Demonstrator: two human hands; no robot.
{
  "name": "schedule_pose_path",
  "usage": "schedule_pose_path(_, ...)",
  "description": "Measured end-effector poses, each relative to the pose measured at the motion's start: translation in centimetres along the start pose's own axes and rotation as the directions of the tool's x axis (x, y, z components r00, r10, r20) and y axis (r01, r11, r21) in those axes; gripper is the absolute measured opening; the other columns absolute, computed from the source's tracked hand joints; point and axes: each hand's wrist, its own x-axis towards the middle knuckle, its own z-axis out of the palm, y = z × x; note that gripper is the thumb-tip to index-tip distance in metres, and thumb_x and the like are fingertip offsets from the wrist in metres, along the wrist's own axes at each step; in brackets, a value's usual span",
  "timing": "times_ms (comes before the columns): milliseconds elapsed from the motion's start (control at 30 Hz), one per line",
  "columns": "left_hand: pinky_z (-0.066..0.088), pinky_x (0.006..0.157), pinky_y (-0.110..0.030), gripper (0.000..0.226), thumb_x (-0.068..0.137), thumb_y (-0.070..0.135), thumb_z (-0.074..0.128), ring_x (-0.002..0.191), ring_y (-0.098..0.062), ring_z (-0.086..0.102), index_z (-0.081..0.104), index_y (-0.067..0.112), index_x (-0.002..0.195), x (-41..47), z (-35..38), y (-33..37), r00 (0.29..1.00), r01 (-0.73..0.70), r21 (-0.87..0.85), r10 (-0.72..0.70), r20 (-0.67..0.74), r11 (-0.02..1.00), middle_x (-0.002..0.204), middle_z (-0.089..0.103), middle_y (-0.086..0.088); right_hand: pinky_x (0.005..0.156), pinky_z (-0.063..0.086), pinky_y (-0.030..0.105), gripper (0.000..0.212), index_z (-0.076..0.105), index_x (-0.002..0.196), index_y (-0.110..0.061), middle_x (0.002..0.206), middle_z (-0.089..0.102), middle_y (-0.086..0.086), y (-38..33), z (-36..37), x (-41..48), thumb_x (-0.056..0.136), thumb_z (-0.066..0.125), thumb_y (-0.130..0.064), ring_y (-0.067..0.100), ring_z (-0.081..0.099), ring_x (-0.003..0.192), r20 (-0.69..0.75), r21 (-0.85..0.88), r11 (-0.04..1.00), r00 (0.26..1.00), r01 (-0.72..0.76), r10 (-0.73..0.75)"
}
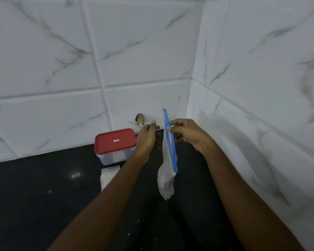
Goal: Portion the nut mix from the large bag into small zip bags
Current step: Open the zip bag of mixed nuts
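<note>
A container (114,147) stands on the counter (34,196) by the wall (62,105), packet (108,178) before it, zip bag (168,169) to its right

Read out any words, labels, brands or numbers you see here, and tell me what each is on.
Nothing can be read.
On the red lid: small white logo, too blurred.
On the container wall: small mark, too blurred.
On the zip bag: no text seen.

Black counter (34,196), a red-lidded clear box (115,146) at its back, a white packet (108,178) just in front
</note>
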Motion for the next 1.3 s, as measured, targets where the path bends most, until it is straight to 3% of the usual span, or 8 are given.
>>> schedule_pose_path(333, 0.06, 0.066, -0.031, 0.021, 0.097, 0.013, 0.057, 0.081, -0.024, 0.073, 0.062, 0.001, 0.115, 0.7, -2.7, 1.6, 0.979, 0.106, -0.053, -0.094, 0.179, 0.993, 0.103, 0.072, -0.016, 0.064, 0.056, 0.026, 0.02, 0.068, 0.114, -0.007, 0.096, 0.073, 0.011, -0.2, 2.3, 0.7, 0.096, 0.06, -0.008, 0.019, 0.071, 0.078, 0.058, -0.019, 1.0, 0.998, -0.003, 0.005)
schedule_pose_path(533, 0.057, 0.064, -0.03, 0.016, 0.094, 0.003, 0.048, 0.068, -0.02, 0.059, 0.06, 0.004, 0.084, 1.2, -3.2, 2.1, 0.956, 0.279, -0.286, -0.236, 0.176, 0.916, 0.076, 0.059, -0.008, 0.064, 0.05, 0.031, 0.018, 0.067, 0.106, -0.001, 0.085, 0.064, 0.012, 0.2, 1.1, 1.5, 0.095, 0.053, -0.008, 0.021, 0.058, 0.073, -0.122, 0.028, 0.997, 0.99, -0.07, 0.073)
schedule_pose_path(633, 0.045, 0.062, -0.03, 0.022, 0.09, 0.004, 0.04, 0.06, -0.018, 0.045, 0.05, 0.009, 0.071, 1.6, -3.4, 1.9, 0.94, 0.329, -0.24, -0.294, 0.172, 0.913, 0.067, 0.045, -0.006, 0.054, 0.046, 0.027, 0.011, 0.058, 0.09, -0.011, 0.078, 0.054, 0.012, 0.7, 1.0, 2.2, 0.092, 0.048, -0.014, 0.019, 0.05, 0.063, -0.214, -0.064, 0.992, 0.973, -0.105, 0.089)
schedule_pose_path(767, 0.047, 0.062, -0.029, 0.024, 0.094, 0.01, 0.037, 0.065, -0.022, 0.055, 0.059, 0.007, 0.085, 1.1, -2.7, 2.9, 0.94, 0.293, -0.081, -0.271, 0.207, 0.953, 0.075, 0.057, -0.01, 0.077, 0.058, 0.04, 0.024, 0.049, 0.111, -0.021, 0.092, 0.06, 0.001, 0.7, 2.9, 3.2, 0.091, 0.059, -0.029, 0.021, 0.063, 0.085, -0.186, -0.234, 0.971, 0.983, -0.047, 0.003)
schedule_pose_path(933, 0.043, 0.059, -0.027, 0.031, 0.103, 0.034, 0.038, 0.067, -0.018, 0.053, 0.053, 0.006, 0.102, 2.6, -3.3, 2.7, 0.986, 0.091, 0.19, -0.114, 0.118, 0.978, 0.081, 0.054, -0.008, 0.071, 0.046, 0.03, 0.021, 0.058, 0.115, -0.02, 0.09, 0.064, -0.003, 0.2, 2.5, 4.1, 0.097, 0.055, -0.031, 0.017, 0.059, 0.08, -0.212, -0.581, 0.812, 0.954, 0.052, -0.213)
schedule_pose_path(1100, 0.039, 0.076, -0.033, 0.039, 0.097, 0.05, 0.048, 0.095, -0.021, 0.055, 0.052, 0.017, 0.118, 4.3, -4.0, 2.0, 0.976, -0.21, 0.637, 0.2, 0.09, 0.742, 0.106, 0.058, 0.0, 0.073, 0.043, 0.029, 0.027, 0.063, 0.117, -0.02, 0.11, 0.067, 0.003, -0.6, 1.1, 4.8, 0.097, 0.057, -0.038, 0.019, 0.06, 0.089, -0.071, -0.777, 0.624, 0.971, 0.089, -0.227)
schedule_pose_path(1200, 0.038, 0.08, -0.034, 0.03, 0.103, 0.04, 0.04, 0.103, -0.025, 0.056, 0.058, 0.019, 0.115, 5.0, -3.8, 2.4, 0.956, -0.282, 0.695, 0.258, 0.142, 0.661, 0.12, 0.06, -0.007, 0.078, 0.042, 0.028, 0.043, 0.054, 0.128, -0.021, 0.125, 0.058, -0.001, -0.9, 1.0, 4.9, 0.091, 0.066, -0.04, 0.02, 0.062, 0.102, -0.023, -0.906, 0.402, 0.93, 0.136, -0.366)
schedule_pose_path(1300, 0.039, 0.073, -0.032, 0.024, 0.101, 0.034, 0.042, 0.094, -0.02, 0.056, 0.062, 0.021, 0.101, 5.4, -3.8, 2.5, 0.955, -0.289, 0.644, 0.261, 0.142, 0.708, 0.115, 0.062, -0.006, 0.078, 0.045, 0.03, 0.039, 0.053, 0.127, -0.023, 0.121, 0.062, -0.002, -1.0, 1.4, 5.6, 0.092, 0.065, -0.036, 0.02, 0.062, 0.102, 0.084, -0.935, 0.283, 0.907, 0.215, -0.412)
